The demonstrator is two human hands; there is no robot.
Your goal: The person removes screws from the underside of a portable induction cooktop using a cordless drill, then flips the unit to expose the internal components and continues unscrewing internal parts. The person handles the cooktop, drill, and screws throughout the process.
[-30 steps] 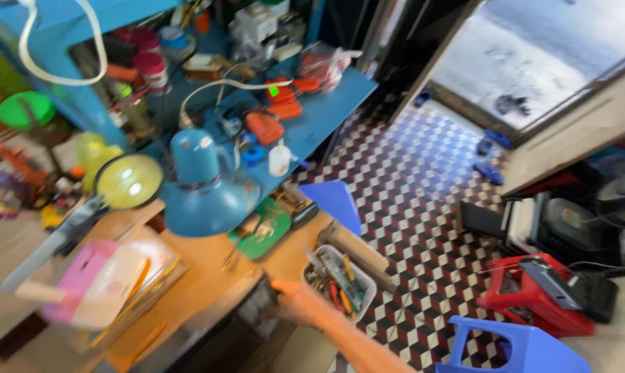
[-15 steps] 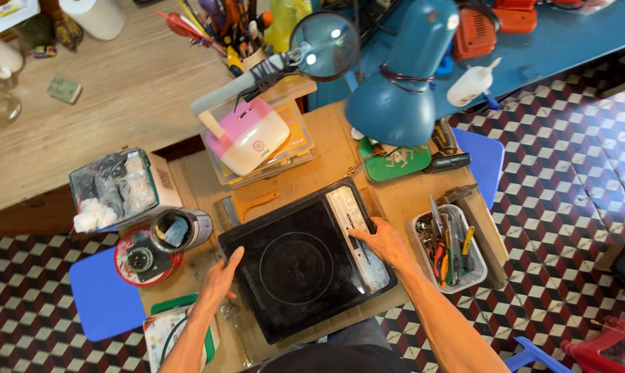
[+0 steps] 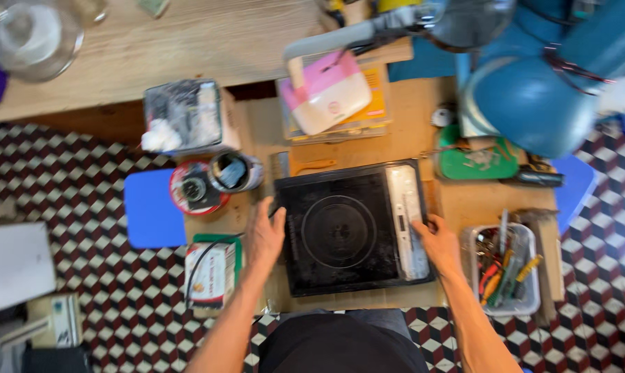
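Two bare hands are gripping a black induction cooktop [image 3: 350,228] that is lying flat on a small wooden work table [image 3: 457,207], just in front of the person. The left hand [image 3: 265,235] is clasping the cooktop's left edge, fingers curled over the rim; the right hand [image 3: 438,242] is pressing on the right edge, fingertips on the pale control strip [image 3: 405,221]. Both hands are closed on the cooktop rather than lying loose.

Things are crowding it closely. A clear tray of hand tools [image 3: 506,273] is sitting just beside the right wrist, a round tin [image 3: 235,171] and a red lid [image 3: 191,188] are standing near the left hand, and a big blue desk lamp [image 3: 533,103] is hanging over the far right corner. A pink and white box [image 3: 329,93] is resting behind the cooktop.

In my judgement, the glass top could knock the tin or the tool tray if it is swung sideways, because the gaps are so narrow. The grip is only at the edges, so a tilt could let it slip.
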